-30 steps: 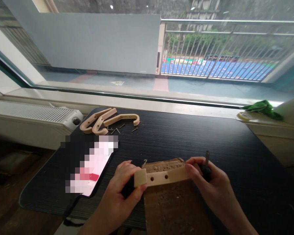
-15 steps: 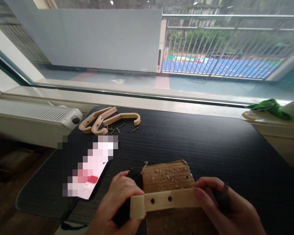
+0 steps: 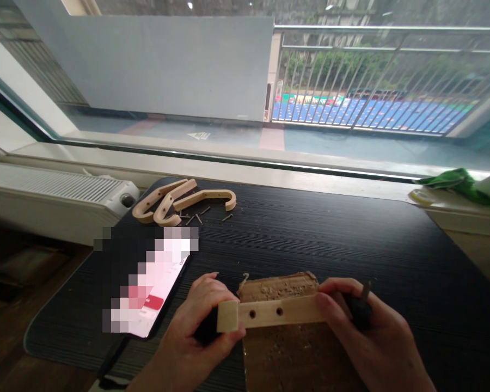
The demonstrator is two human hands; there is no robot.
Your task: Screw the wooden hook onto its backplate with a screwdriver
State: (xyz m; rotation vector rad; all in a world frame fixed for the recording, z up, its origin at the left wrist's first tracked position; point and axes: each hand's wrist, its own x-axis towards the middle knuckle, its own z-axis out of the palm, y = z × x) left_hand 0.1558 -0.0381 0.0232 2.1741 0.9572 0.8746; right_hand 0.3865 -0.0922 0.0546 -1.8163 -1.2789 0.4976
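Note:
Between my two hands lies a pale wooden hook [image 3: 265, 313] with two dark holes in its flat shank, held crosswise over a pitted piece of brown cardboard [image 3: 288, 359]. My left hand [image 3: 202, 321] is closed round the hook's curved end. At the shank's other end, my right hand [image 3: 359, 321] pinches the wood between thumb and fingers. A dark tool with a short metal shaft [image 3: 366, 294] is tucked in the same right hand; its kind is not plain, as the fingers cover most of it.
Three similar wooden hooks [image 3: 206, 197] lie at the table's far left, with several screws [image 3: 198, 219] beside them. A lit phone [image 3: 147, 316], partly blurred out, rests left of my hands. A green cloth [image 3: 453, 182] is on the windowsill. A white radiator [image 3: 57, 188] stands left.
The hook moved down and toward me, then partly back up, with both hands keeping hold. More of the cardboard's upper part shows than a second ago. The view has shifted slightly.

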